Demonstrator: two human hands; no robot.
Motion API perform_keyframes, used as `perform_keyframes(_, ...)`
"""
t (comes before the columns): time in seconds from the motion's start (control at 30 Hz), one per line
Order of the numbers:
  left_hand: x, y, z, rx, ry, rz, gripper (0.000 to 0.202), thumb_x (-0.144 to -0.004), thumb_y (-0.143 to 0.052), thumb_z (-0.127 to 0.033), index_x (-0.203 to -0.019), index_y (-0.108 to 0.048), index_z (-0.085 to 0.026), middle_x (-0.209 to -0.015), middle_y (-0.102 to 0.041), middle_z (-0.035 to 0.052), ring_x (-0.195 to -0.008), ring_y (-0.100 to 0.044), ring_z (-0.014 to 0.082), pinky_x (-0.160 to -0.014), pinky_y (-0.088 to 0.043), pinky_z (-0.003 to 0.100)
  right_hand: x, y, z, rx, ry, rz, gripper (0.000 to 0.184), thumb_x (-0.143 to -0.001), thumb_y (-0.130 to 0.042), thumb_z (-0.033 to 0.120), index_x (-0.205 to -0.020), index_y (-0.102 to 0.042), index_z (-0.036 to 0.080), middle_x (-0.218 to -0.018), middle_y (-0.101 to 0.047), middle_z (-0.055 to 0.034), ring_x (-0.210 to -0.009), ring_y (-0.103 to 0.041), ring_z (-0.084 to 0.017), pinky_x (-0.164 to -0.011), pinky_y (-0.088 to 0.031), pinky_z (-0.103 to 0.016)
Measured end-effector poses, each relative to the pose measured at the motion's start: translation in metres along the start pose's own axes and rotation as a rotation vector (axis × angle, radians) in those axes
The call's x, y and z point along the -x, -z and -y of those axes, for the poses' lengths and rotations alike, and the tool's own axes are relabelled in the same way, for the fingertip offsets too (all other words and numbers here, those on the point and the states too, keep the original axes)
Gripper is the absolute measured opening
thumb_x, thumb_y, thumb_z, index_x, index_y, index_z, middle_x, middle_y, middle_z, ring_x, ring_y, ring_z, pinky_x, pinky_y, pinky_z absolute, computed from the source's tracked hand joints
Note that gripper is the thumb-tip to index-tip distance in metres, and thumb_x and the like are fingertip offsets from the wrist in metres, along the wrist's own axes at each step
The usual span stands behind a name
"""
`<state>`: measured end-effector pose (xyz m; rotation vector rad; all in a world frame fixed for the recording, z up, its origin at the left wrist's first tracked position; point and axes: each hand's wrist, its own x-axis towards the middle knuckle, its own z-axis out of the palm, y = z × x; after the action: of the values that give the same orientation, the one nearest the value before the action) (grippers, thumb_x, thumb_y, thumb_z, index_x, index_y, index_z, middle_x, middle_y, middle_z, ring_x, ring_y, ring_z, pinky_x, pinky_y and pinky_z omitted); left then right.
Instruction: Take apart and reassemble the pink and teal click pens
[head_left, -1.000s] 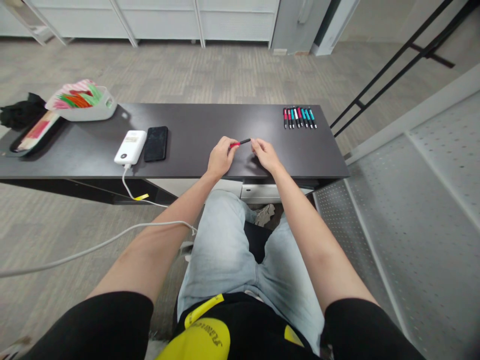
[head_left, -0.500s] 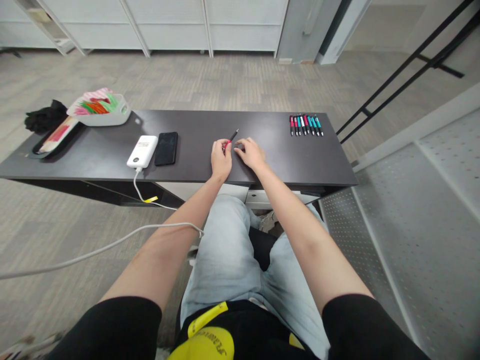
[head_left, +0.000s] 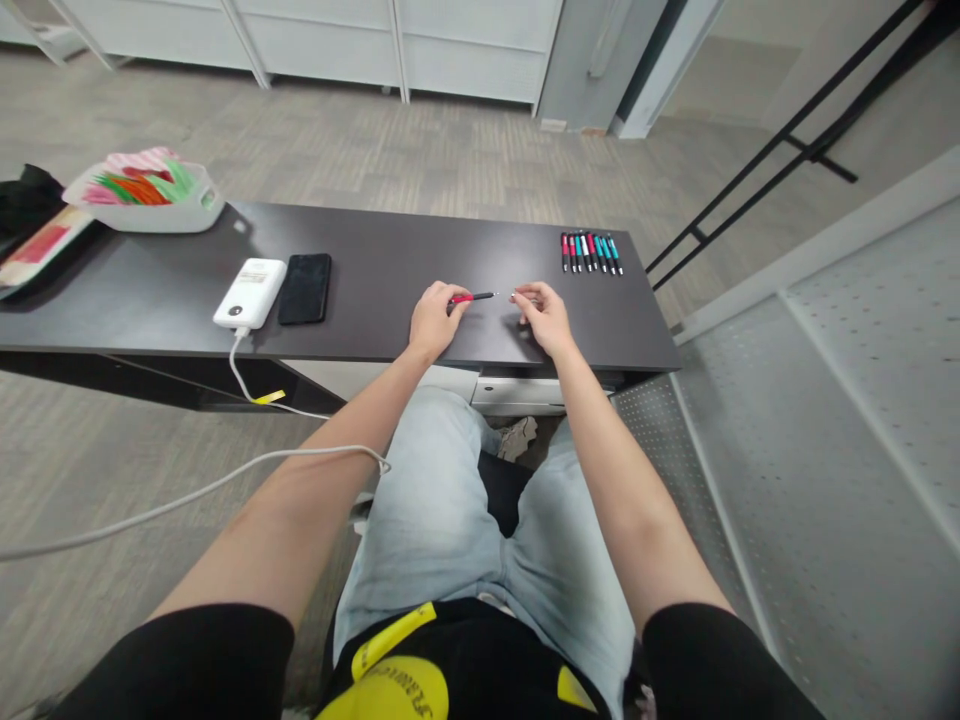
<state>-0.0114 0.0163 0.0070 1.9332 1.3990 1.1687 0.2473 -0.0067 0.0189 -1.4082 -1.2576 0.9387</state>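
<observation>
Between thumb and fingers, my left hand [head_left: 433, 322] grips a red-and-black pen [head_left: 480, 296]. The pen lies nearly level above the desk, its thin pale end pointing right toward my other hand. My right hand [head_left: 545, 316] is closed in a pinch a short gap from that end. A tiny light speck shows at its fingertips, too small to name. Behind and to the right, a row of several pens [head_left: 591, 254] in red, teal, white and black lies side by side on the dark desk [head_left: 375, 260].
Left of my hands lie a black phone [head_left: 305, 288] and a white power bank [head_left: 250, 293] with a white cable [head_left: 238, 372] plugged in. A white basket [head_left: 176, 216] of colourful items stands at the far left, beside a dark tray [head_left: 56, 262]. A perforated grey panel [head_left: 817, 420] borders the right side.
My hands have moved apart, the right one going rightward. The pen has swung from slanting up and away to nearly level, pointing right. The camera view has shifted slightly.
</observation>
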Motion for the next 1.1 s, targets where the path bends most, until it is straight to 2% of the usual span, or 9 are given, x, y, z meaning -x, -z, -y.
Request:
perform_keyframes(0.13,0.0,0.002,-0.003,-0.023,-0.021,0.04,0.02,-0.106,-0.087,-0.013,-0.1,-0.086,-0.032,-0.121,-0.086,0.0102,-0.121,-0.079,0.0371,-0.119,-0.068,0.055,0.002,-0.002,0.005,0.051,-0.013,0.022,0.046,-0.092,-0.099,0.068,-0.108,-0.076,0.031,-0.126,-0.092,-0.0087,-0.081,-0.069,-0.022,-0.078,-0.064,-0.039)
perform_keyframes(0.37,0.0,0.004,-0.006,-0.031,-0.006,0.061,0.02,-0.106,-0.089,-0.013,-0.099,-0.088,-0.032,-0.12,-0.086,0.0104,-0.12,-0.08,0.0367,-0.118,-0.067,0.054,0.005,-0.005,0.01,0.096,-0.01,0.078,0.046,-0.088,-0.097,0.069,-0.104,-0.077,0.031,-0.118,-0.088,-0.0079,-0.079,-0.065,-0.022,-0.077,-0.06,-0.039)
perform_keyframes(0.57,-0.001,0.003,-0.002,-0.063,-0.041,0.093,0.017,-0.105,-0.087,-0.015,-0.103,-0.091,-0.032,-0.12,-0.088,0.011,-0.12,-0.081,0.0373,-0.119,-0.068,0.056,0.009,-0.004,0.012,0.134,0.011,0.13,0.031,-0.095,-0.092,0.056,-0.107,-0.082,0.029,-0.121,-0.09,-0.0082,-0.078,-0.063,-0.022,-0.082,-0.061,-0.041)
perform_keyframes(0.67,-0.001,0.003,0.0,-0.063,-0.057,0.1,0.015,-0.104,-0.089,-0.018,-0.102,-0.091,-0.033,-0.119,-0.089,0.0108,-0.12,-0.081,0.0374,-0.118,-0.069,0.056,0.011,-0.004,0.013,0.184,0.011,0.141,0.028,-0.096,-0.092,0.054,-0.106,-0.083,0.029,-0.119,-0.091,-0.0077,-0.081,-0.065,-0.024,-0.085,-0.062,-0.042)
perform_keyframes(0.8,0.001,0.003,-0.002,-0.039,-0.061,0.103,0.014,-0.105,-0.088,-0.019,-0.102,-0.091,-0.033,-0.119,-0.089,0.0093,-0.116,-0.082,0.0352,-0.114,-0.071,0.052,0.011,-0.006,0.014,0.225,0.026,0.129,0.035,-0.101,-0.09,0.063,-0.101,-0.079,0.03,-0.109,-0.088,-0.0064,-0.093,-0.07,-0.028,-0.098,-0.065,-0.045)
perform_keyframes(0.97,0.002,0.003,-0.004,-0.028,-0.065,0.128,0.019,-0.107,-0.086,-0.014,-0.106,-0.092,-0.032,-0.124,-0.09,0.0097,-0.118,-0.084,0.0345,-0.113,-0.069,0.05,0.011,-0.008,0.018,0.285,0.046,0.177,0.057,-0.115,-0.074,0.082,-0.088,-0.065,0.033,-0.096,-0.08,-0.0066,-0.105,-0.077,-0.033,-0.116,-0.062,-0.048)
perform_keyframes(1.03,0.002,0.003,-0.005,-0.023,-0.063,0.129,0.019,-0.107,-0.087,-0.013,-0.106,-0.092,-0.032,-0.124,-0.089,0.0093,-0.118,-0.084,0.0343,-0.112,-0.069,0.049,0.012,-0.008,0.019,0.287,0.046,0.164,0.051,-0.121,-0.07,0.076,-0.092,-0.064,0.034,-0.098,-0.08,-0.0055,-0.107,-0.078,-0.033,-0.117,-0.061,-0.048)
perform_keyframes(1.1,0.002,0.003,-0.006,-0.021,-0.06,0.129,0.019,-0.107,-0.087,-0.013,-0.105,-0.092,-0.032,-0.124,-0.089,0.0091,-0.119,-0.084,0.0343,-0.112,-0.069,0.049,0.013,-0.008,0.02,0.29,0.051,0.159,0.038,-0.122,-0.071,0.063,-0.098,-0.063,0.033,-0.1,-0.08,-0.0039,-0.106,-0.078,-0.031,-0.115,-0.061,-0.046)
